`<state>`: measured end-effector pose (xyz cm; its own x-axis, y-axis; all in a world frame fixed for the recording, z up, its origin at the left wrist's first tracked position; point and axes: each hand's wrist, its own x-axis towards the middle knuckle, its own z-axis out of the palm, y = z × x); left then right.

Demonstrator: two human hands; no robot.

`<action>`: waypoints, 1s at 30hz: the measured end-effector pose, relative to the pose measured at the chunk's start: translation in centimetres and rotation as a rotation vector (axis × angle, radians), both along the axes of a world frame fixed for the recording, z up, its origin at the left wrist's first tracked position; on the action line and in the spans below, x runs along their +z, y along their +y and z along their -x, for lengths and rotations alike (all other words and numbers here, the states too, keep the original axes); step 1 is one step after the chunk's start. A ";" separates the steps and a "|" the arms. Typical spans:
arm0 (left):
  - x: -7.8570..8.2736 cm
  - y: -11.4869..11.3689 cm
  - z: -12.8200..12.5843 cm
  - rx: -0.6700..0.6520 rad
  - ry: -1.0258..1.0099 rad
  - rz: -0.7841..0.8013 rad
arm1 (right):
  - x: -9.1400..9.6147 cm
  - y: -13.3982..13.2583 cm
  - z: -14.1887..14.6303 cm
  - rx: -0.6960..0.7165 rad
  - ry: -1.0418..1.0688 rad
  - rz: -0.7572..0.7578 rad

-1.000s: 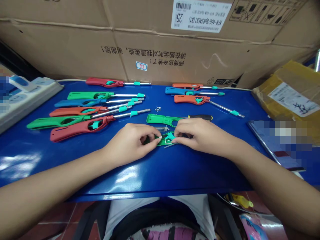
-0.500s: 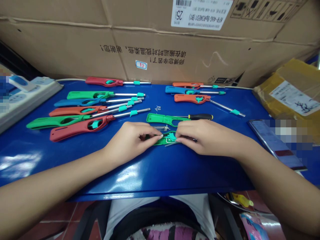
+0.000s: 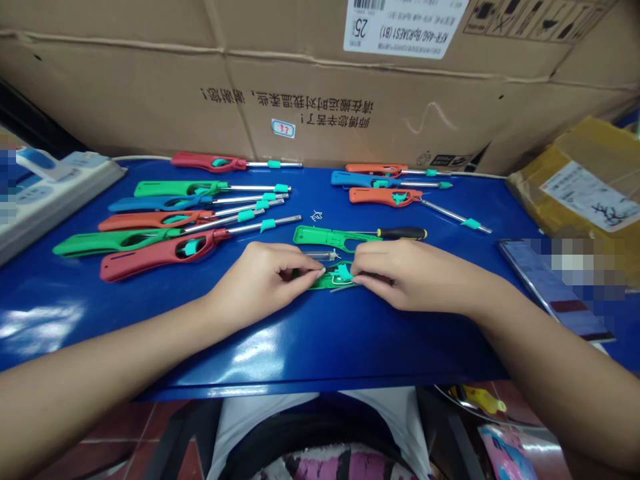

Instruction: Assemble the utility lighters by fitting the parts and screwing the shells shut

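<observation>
A big cardboard box [image 3: 160, 73] stands behind a shiny blue desk [image 3: 360, 353], with a power strip [image 3: 75, 177] at the left edge and a taped parcel [image 3: 545, 157] and a phone [image 3: 535, 270] at the right. Six lighters [image 3: 150, 221] in red, green, blue and orange lie on the left; three more lighters [image 3: 353, 179] lie toward the right rear. An opened green shell [image 3: 320, 282] sits on the desk between the hands, a turquoise trigger [image 3: 343, 272] in it. The left hand [image 3: 273, 273] has thumb and forefinger pinched together at the shell; any piece between them is hidden. The right hand [image 3: 395, 273] has curled fingers against the trigger's right side; whether they grip it, I cannot tell. Just beyond lie the other shell half [image 3: 320, 237], a screwdriver [image 3: 403, 233] and small screws [image 3: 316, 216].
</observation>
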<state>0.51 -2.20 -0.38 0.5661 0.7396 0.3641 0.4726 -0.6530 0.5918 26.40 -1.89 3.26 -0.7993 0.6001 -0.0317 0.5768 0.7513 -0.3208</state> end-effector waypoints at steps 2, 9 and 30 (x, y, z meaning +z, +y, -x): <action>0.0 0.0 0.0 -0.004 0.000 0.003 | 0.0 0.0 0.0 -0.002 -0.007 0.006; 0.1 -0.2 0.1 -0.045 0.097 -0.093 | 0.1 0.0 0.0 0.008 0.003 0.039; 0.3 -0.8 0.4 -0.038 0.342 -0.339 | 0.2 -0.1 -0.2 0.062 0.034 0.027</action>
